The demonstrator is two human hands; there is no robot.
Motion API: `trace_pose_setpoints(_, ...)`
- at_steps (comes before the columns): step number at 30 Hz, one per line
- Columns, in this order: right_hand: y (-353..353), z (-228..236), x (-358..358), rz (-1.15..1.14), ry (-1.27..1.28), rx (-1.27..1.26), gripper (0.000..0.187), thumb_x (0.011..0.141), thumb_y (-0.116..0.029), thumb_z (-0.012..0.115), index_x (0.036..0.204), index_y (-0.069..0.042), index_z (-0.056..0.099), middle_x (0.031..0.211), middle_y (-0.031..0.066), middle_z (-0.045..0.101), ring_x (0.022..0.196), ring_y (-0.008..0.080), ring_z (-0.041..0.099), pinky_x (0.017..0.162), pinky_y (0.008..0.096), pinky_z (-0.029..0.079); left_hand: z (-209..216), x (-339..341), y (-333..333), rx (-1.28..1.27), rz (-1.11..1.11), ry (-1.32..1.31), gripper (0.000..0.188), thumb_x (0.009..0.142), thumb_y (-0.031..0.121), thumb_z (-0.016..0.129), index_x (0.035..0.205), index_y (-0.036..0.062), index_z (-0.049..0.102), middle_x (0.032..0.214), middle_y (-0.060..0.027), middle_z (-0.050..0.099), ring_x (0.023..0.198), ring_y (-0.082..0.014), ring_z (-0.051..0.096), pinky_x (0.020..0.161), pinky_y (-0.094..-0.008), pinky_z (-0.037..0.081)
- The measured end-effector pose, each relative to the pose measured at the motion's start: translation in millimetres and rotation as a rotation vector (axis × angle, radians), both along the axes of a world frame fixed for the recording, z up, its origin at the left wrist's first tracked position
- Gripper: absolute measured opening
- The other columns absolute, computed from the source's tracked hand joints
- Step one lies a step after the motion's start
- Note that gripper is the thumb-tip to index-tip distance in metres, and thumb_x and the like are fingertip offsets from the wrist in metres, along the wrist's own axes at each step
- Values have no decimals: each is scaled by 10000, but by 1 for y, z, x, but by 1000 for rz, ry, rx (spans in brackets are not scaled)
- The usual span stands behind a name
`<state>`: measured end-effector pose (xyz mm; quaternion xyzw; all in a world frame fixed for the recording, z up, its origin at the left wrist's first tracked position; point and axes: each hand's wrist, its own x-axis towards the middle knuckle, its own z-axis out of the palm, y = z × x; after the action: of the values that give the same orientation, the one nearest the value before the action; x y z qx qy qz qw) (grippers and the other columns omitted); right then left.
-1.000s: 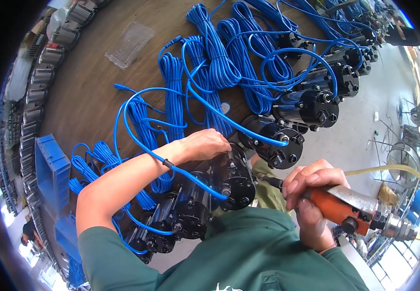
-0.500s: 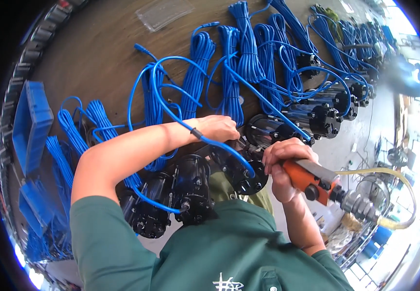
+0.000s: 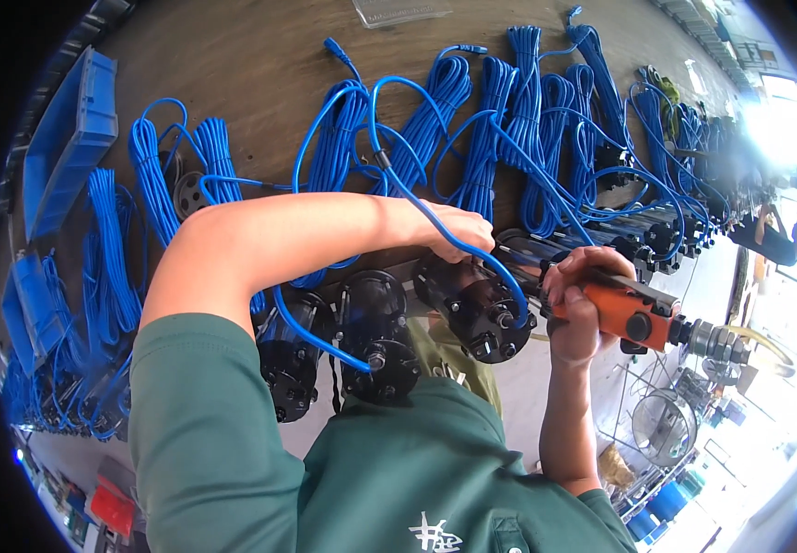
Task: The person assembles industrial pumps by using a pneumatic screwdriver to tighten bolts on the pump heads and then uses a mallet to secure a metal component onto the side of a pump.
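Observation:
My left hand (image 3: 458,230) is closed at the far end of a black cylindrical housing (image 3: 483,318), its arm reaching across from the left. What its fingers grip, if anything, is hidden. A blue cable (image 3: 435,219) arches over that wrist and runs into the housing's near end cap, which has several bolts. Wrapped round an orange air-powered tool (image 3: 633,315), my right hand (image 3: 575,323) is just to the right of the housing. The tool lies roughly level, its metal hose coupling (image 3: 712,341) pointing right. Its working end is hidden behind my fingers.
More black housings (image 3: 375,341) stand along the table edge on both sides. Bundled blue cables (image 3: 339,138) lie across the brown table (image 3: 233,60). Blue bins (image 3: 71,138) are at the left. A wire-guarded fan (image 3: 664,426) and another person (image 3: 781,235) are off to the right.
The whole view has shifted, so table and cables appear farther right. The tool now lies more level and sits slightly farther from the housing's end cap. Both hands remain closed.

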<state>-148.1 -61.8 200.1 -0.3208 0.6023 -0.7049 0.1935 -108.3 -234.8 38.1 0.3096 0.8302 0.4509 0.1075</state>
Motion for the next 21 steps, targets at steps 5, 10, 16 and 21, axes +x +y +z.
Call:
trace_pose_setpoints(5,2,-6,-1,73,50,-66,284,773,32,591,1054,25,554,890,161,624,636,158,605,589,265,533,7,2,0,0,12,19,119,788,22,660,860,49,750,811,-204,692,816,-384,677,690,-457,548)
trace_pose_setpoints(10,5,-6,5,96,250,53,273,785,-47,624,1035,19,536,822,141,568,586,151,548,601,325,538,-11,20,6,-87,224,33,88,787,11,648,805,52,723,783,-211,692,782,-408,681,660,-469,555)
trace_pose_setpoints(16,3,-6,1,48,98,61,395,795,-36,595,1178,40,538,939,174,635,615,148,569,593,296,524,-8,95,-1,-54,424,-198,168,776,117,708,901,5,703,872,-209,700,867,-395,683,768,-472,555)
trace_pose_setpoints(21,12,32,14,7,65,-40,447,854,-86,660,1263,21,514,936,165,627,613,148,566,599,299,511,-28,107,18,-41,490,31,140,765,142,732,848,29,732,836,-154,693,830,-334,688,740,-427,564)
